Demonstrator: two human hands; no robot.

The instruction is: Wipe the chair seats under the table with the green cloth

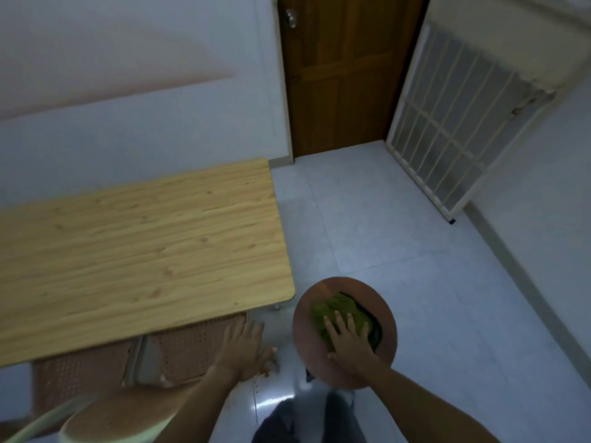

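Across the pale glossy floor tiles (399,251) we see, at the left, a rectangular table (134,251) with a light pine-grain top and rounded corners. Tucked beneath its near edge are perforated plastic chair seats (188,346) in a faded pinkish tone, their surface dotted with small holes. Behind stands a dark brown panelled wooden door (339,75) and, leaning against the right wall, a cream grille of thin bars (447,129). Just right of the table's corner sits a round stool (345,330) with a smooth reddish-brown seat. On that seat lies the green cloth (339,314), bunched and nubbly, with something dark beneath its right edge that we cannot make out. Our right hand (348,343) lies flat on the cloth, fingers spread and palm pressing down, forearm reaching in from the lower right. Our left hand (246,350) is open too, fingers splayed, resting at the edge of the nearest perforated seat, holding nothing.
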